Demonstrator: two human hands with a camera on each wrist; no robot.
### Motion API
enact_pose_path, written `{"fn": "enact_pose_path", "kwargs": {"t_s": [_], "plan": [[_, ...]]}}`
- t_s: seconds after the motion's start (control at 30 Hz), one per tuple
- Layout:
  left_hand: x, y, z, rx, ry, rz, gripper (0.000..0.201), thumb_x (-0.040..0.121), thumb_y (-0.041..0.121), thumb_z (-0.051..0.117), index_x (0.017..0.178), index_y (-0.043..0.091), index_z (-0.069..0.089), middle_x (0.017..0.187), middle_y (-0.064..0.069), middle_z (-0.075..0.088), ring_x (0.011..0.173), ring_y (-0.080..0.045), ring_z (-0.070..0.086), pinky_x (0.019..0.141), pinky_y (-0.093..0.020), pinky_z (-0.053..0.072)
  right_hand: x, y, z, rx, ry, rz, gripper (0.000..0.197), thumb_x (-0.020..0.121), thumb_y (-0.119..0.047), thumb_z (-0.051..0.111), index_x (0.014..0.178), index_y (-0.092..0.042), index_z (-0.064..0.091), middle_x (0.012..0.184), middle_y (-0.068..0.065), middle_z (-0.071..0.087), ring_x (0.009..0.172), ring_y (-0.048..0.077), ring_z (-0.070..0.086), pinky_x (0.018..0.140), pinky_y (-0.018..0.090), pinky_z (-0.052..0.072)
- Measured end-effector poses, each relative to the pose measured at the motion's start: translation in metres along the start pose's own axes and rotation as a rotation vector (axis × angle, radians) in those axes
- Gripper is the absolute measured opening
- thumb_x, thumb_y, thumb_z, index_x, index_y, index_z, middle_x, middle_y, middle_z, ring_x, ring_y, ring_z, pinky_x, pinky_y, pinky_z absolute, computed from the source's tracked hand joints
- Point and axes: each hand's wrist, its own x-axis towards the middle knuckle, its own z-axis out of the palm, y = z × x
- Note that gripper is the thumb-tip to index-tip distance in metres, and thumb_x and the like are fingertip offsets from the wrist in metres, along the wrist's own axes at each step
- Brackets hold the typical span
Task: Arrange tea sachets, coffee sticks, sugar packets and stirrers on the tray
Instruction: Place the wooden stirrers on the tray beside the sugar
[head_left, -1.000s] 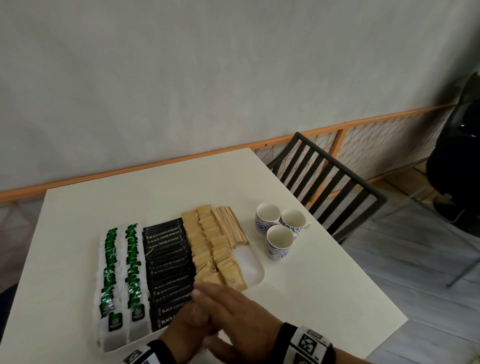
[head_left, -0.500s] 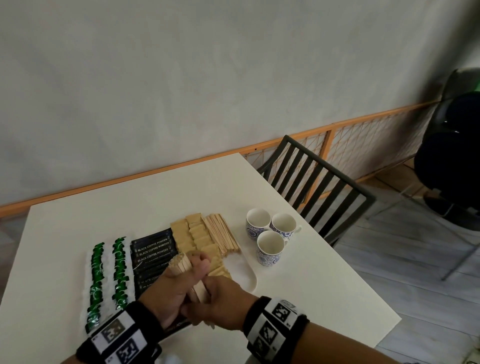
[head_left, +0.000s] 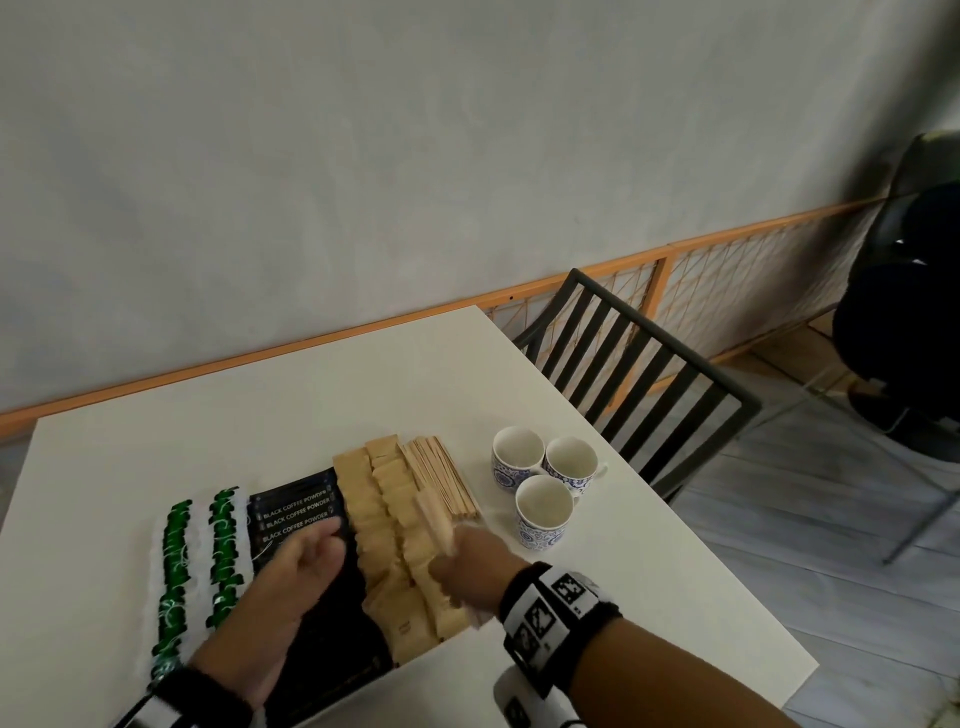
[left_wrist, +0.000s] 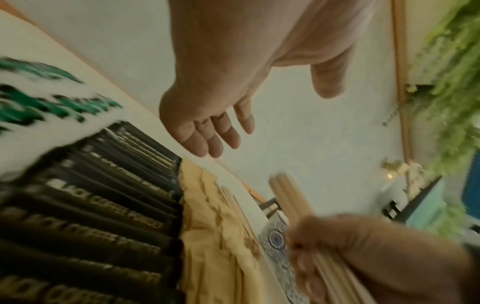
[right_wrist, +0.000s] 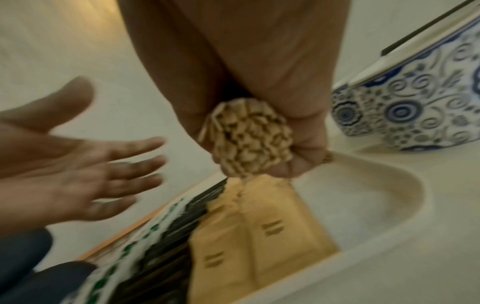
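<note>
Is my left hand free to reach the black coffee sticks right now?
Probably yes. The left hand is open, holds nothing, and hovers right above the black coffee sticks, with nothing between them. The right hand grips the stirrer bundle off to the side, out of the way.

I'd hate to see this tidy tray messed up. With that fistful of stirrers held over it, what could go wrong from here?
The right hand grips a thick bundle of stirrers alone; some may slip and scatter over the sugar packets. The three cups stand close beside the tray, so a wide swing could knock one.
</note>
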Motion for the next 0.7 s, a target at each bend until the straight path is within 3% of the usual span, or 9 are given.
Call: {"fn": "enact_pose_path", "kwargs": {"t_s": [0.1,0.17,0.23,0.33,0.4,0.5,0.6,0.7], "plan": [[0.007,-0.013,-0.030,-0.040,0.136,-0.113,0.035,0.092,0.039,0.047,0.122,0.023,0.051,0.137,-0.007,0.048,0.125,-0.025,0.043,0.095,-0.041,0.034,0.024,0.014,-0.009,-0.108,0.092,0.131,0.023,0.090,-0.026,0.053,0.105,-0.009,0.051,0.103,0.011,0.064,0.092,0.029,0.065,0.073,0.032,0.053],[0.006,-0.020,-0.048,-0.054,0.192,-0.181,0.032,0.098,0.029,0.043,0.127,0.017,0.050,0.139,-0.011,0.046,0.130,-0.029,0.040,0.094,-0.045,0.035,0.035,0.020,-0.009,-0.203,0.129,0.178,0.027,0.091,-0.026,0.054,0.110,-0.007,0.056,0.098,0.008,0.060,0.089,0.027,0.061,0.071,0.028,0.049],[0.004,-0.030,-0.067,-0.072,0.228,-0.198,0.030,0.100,0.024,0.041,0.127,0.014,0.049,0.135,-0.013,0.046,0.130,-0.031,0.040,0.087,-0.043,0.035,0.043,0.023,-0.007,-0.285,0.147,0.195,0.034,0.092,-0.029,0.054,0.114,-0.004,0.058,0.104,0.011,0.061,0.092,0.026,0.060,0.078,0.029,0.052],[-0.002,-0.042,-0.089,-0.110,0.310,-0.224,0.033,0.100,0.025,0.037,0.128,0.012,0.048,0.130,-0.011,0.047,0.133,-0.034,0.037,0.096,-0.047,0.032,0.051,0.024,-0.002,-0.447,0.153,0.201,0.045,0.095,-0.041,0.047,0.116,-0.003,0.057,0.114,0.014,0.063,0.104,0.028,0.062,0.092,0.037,0.052],[-0.004,-0.046,-0.098,-0.125,0.398,-0.277,0.037,0.100,0.032,0.039,0.129,0.011,0.049,0.127,-0.009,0.049,0.125,-0.034,0.044,0.098,-0.050,0.034,0.056,0.025,0.002,-0.515,0.148,0.202,0.049,0.094,-0.047,0.046,0.115,-0.005,0.058,0.114,0.014,0.063,0.106,0.029,0.062,0.093,0.040,0.052],[-0.003,-0.050,-0.107,-0.166,0.477,-0.324,0.045,0.100,0.039,0.038,0.135,0.012,0.046,0.125,-0.008,0.051,0.111,-0.029,0.047,0.092,-0.044,0.035,0.060,0.025,0.005,-0.528,0.155,0.216,0.052,0.090,-0.053,0.046,0.112,-0.008,0.058,0.110,0.012,0.064,0.102,0.029,0.063,0.090,0.040,0.053],[-0.004,-0.049,-0.112,-0.205,0.455,-0.359,0.046,0.101,0.038,0.036,0.139,0.012,0.043,0.136,-0.014,0.048,0.121,-0.034,0.046,0.100,-0.046,0.033,0.061,0.025,0.003,-0.532,0.130,0.230,0.046,0.091,-0.046,0.049,0.114,-0.007,0.057,0.112,0.013,0.064,0.105,0.029,0.062,0.091,0.039,0.053],[-0.007,-0.042,-0.112,-0.252,0.431,-0.349,0.046,0.102,0.036,0.034,0.141,0.013,0.041,0.145,-0.015,0.043,0.115,-0.031,0.044,0.098,-0.045,0.031,0.062,0.023,0.001,-0.514,0.115,0.235,0.038,0.092,-0.034,0.052,0.117,-0.005,0.056,0.116,0.013,0.063,0.107,0.028,0.062,0.092,0.037,0.052]]}}
